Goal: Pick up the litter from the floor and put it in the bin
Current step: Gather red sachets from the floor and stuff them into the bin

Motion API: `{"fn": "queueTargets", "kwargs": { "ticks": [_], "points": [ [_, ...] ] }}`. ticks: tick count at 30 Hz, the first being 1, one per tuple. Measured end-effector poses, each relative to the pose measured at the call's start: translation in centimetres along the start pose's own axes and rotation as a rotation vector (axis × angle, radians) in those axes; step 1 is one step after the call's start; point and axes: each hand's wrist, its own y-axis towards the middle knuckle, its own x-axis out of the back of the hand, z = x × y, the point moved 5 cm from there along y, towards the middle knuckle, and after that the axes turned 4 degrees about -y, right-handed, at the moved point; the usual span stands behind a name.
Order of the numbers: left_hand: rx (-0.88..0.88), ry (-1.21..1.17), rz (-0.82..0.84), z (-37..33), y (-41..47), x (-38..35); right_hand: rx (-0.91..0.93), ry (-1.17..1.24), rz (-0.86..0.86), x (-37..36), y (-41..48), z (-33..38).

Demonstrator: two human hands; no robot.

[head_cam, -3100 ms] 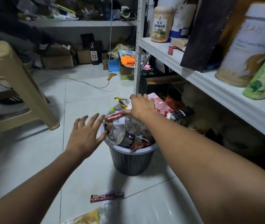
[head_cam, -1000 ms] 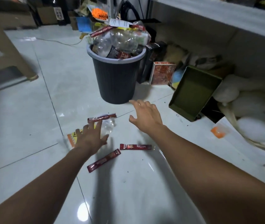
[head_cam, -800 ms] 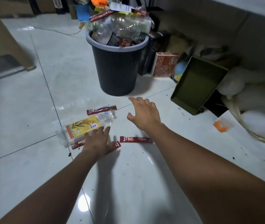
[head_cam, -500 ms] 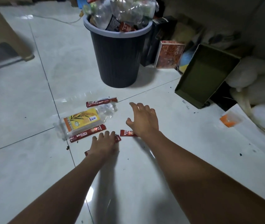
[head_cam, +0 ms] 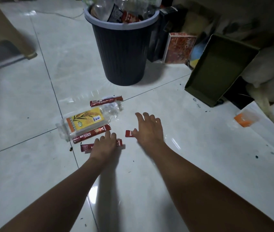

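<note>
Several red coffee sachets and a clear wrapper with a yellow label lie on the white floor tiles in front of the dark ribbed bin, which is heaped with bottles and packets. My left hand lies flat over one red sachet, whose ends show on both sides of it. My right hand, fingers spread, covers most of another red sachet. A Nescafe sachet lies by the wrapper, and one more sachet lies nearer the bin.
A green open box leans at the right beside a red carton. An orange scrap lies on the floor at the right. A beige stool leg stands at the upper left. White sacks fill the right edge.
I moved from the bin down to the floor litter. Both hands lowered toward me onto the two nearest red sachets, the left one sliding off the wrapper.
</note>
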Motion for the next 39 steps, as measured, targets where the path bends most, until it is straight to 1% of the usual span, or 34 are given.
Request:
{"fn": "queueTargets", "kwargs": {
  "ticks": [5,7,11,16,17,19,21,25,26,27,29,31,32,33,36,39],
  "points": [
    [0.007,-0.027,-0.113,1.3,1.0,3.0,-0.032,-0.057,0.045,-1.2,-0.3,-1.0],
    [0.009,-0.013,-0.125,1.7,1.6,4.2,-0.010,-0.066,0.061,-1.5,-0.4,-0.9],
    [0.020,0.001,-0.184,2.1,2.5,6.6,0.090,-0.130,0.110,-2.2,-0.1,0.4],
    [0.028,0.019,-0.173,1.9,2.6,6.6,0.081,-0.188,0.239,-3.3,0.1,1.3],
    [0.028,0.027,-0.169,1.9,2.6,6.4,0.073,-0.193,0.242,-3.3,0.0,1.5],
    [0.030,0.036,-0.165,2.1,2.6,6.2,0.018,-0.219,0.149,-3.4,0.1,1.8],
    [0.026,0.039,-0.166,2.3,2.7,6.1,-0.038,-0.222,0.136,-3.2,-0.1,2.0],
    [0.022,0.075,-0.148,2.8,2.2,6.0,0.019,-0.233,0.267,-4.8,-1.1,1.8],
    [0.024,0.083,-0.143,2.9,2.1,6.0,-0.007,-0.202,0.266,-5.0,-1.2,1.6],
    [0.027,0.084,-0.140,3.1,2.0,6.0,-0.035,-0.166,0.217,-4.7,-1.1,1.4],
    [0.037,0.073,-0.127,3.1,1.8,6.2,-0.065,-0.101,0.144,-3.4,-1.4,1.5],
    [0.049,0.053,-0.101,3.1,1.7,6.4,-0.012,-0.048,0.171,-2.5,-1.1,1.6],
    [0.055,0.039,-0.093,3.2,1.7,6.7,0.003,-0.035,0.212,-1.8,-0.8,1.3],
    [0.059,0.025,-0.091,3.1,1.9,7.4,0.002,-0.010,0.203,-0.7,0.0,0.9],
    [0.067,-0.033,-0.116,2.8,1.9,10.6,-0.010,-0.011,0.091,5.5,2.9,0.0],
    [0.101,-0.179,-0.167,2.5,1.9,15.5,-0.018,0.022,0.029,12.8,5.9,-0.5]
  ]
}}
